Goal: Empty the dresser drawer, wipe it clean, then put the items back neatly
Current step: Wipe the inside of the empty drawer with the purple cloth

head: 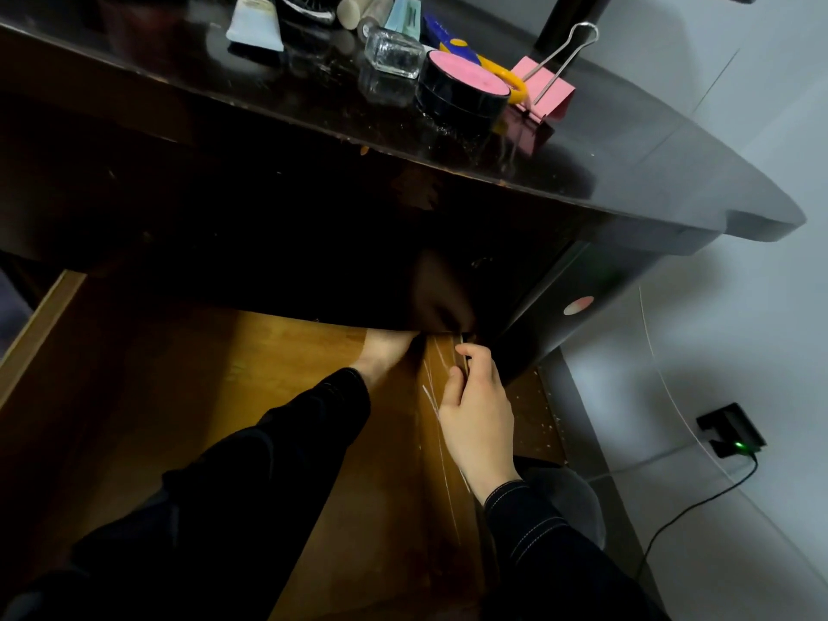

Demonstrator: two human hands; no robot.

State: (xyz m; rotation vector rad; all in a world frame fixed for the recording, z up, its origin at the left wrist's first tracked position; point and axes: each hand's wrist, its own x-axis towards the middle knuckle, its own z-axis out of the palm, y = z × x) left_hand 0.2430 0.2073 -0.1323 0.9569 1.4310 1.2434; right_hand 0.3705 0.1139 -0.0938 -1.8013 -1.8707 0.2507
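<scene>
Both arms wear long dark sleeves (pixel 278 463) — the right cuff (pixel 511 495) shows pale contrast stitching in parallel rows; both hands bare.

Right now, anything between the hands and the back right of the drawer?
Nothing visible blocks them. Both hands are already there: the left hand reaches under the dresser top's overhang, its fingers hidden in shadow, and the right hand pinches something thin at the drawer's right wall. The drawer floor in view is bare.

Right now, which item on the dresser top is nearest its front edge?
The black round tin with the pink lid. The glass bottle, white tube and pink binder clip sit farther back.
</scene>
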